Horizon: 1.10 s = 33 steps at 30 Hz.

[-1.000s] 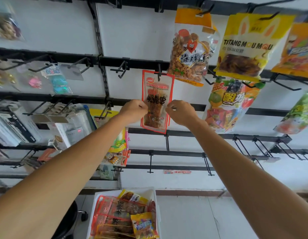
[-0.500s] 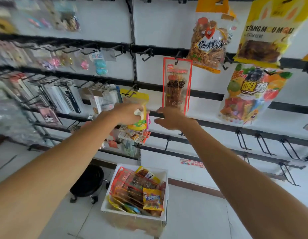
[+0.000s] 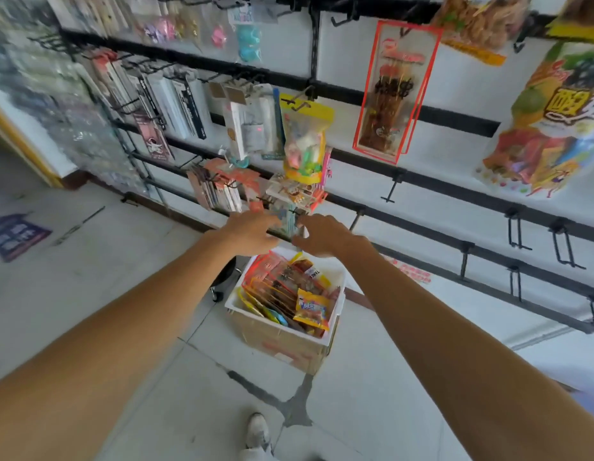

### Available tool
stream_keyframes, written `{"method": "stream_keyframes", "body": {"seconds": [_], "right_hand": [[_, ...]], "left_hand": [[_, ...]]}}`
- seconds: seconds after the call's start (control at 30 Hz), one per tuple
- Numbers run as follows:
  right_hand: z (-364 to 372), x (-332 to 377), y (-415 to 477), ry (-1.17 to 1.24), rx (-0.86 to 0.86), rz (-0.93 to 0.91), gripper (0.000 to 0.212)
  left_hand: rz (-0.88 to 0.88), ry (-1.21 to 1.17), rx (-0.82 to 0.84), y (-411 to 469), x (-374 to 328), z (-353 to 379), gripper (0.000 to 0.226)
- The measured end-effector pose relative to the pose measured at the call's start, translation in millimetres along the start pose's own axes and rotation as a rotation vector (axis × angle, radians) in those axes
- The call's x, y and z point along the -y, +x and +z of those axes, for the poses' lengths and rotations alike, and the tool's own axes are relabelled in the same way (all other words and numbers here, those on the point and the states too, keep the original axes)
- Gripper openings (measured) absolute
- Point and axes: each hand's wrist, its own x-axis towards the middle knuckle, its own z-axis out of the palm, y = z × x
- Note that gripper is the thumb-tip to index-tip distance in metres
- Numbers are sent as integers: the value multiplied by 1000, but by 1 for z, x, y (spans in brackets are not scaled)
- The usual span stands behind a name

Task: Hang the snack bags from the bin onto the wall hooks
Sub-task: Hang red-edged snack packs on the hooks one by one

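1. Snack bags (image 3: 290, 294) lie packed in a white bin (image 3: 337, 311) near the foot of the wall. Red-edged packets sit toward the left, and a yellow-and-orange packet (image 3: 313, 309) lies on top at the right.
2. One red-edged bag (image 3: 393, 94) hangs high on the wall, up and to the right of the bin, against the white panel.
3. The left hand (image 3: 252, 232) and right hand (image 3: 322, 236) hover side by side above the far edge of the bin, apart from each other and touching no bag.
4. The right hand's fingers are spread and relaxed, with nothing in them. Motion blur softens the left hand, but its fingers look loosely extended and it seems to hold nothing.
5. Bare wall hooks (image 3: 518, 232) stand along the black rails to the right of the hands.
6. A yellow-topped bag (image 3: 303, 141) hangs just above the hands, and a large fruit-printed bag (image 3: 548, 128) hangs at the far right.
7. The bin rests on a brown cardboard box (image 3: 282, 344). A dark stool (image 3: 224, 277) stands left of it, partly hidden by the left forearm. A white shoe (image 3: 257, 430) shows on the tiles at the near edge.
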Motion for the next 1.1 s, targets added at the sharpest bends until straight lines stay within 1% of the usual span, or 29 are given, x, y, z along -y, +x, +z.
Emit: {"method": "stream_keyframes", "body": {"seconds": [0.07, 0.2, 0.3, 0.43, 0.57, 0.7, 0.8, 1.0, 1.1], "right_hand": [[17, 2, 4, 13, 31, 2, 54], [49, 7, 18, 24, 101, 11, 51], [67, 13, 31, 6, 142, 27, 51], [97, 14, 60, 19, 195, 49, 47], [118, 15, 89, 53, 283, 93, 51], [135, 10, 124, 89, 320, 89, 51], [153, -4, 157, 83, 341, 74, 55], [208, -42, 242, 75, 444, 150, 56], [239, -49, 277, 98, 378, 106, 54]], "left_hand": [[-20, -10, 14, -1, 9, 13, 46], [-24, -115, 78, 4, 31, 41, 45], [-28, -112, 98, 11, 47, 63, 42], [-59, -137, 157, 21, 69, 88, 43], [-99, -214, 221, 38, 96, 118, 40], [-127, -267, 262, 63, 115, 142, 40], [-142, -361, 272, 91, 134, 161, 42], [-215, -473, 266, 161, 168, 219, 42], [-210, -474, 197, 193, 170, 249, 42]]}}
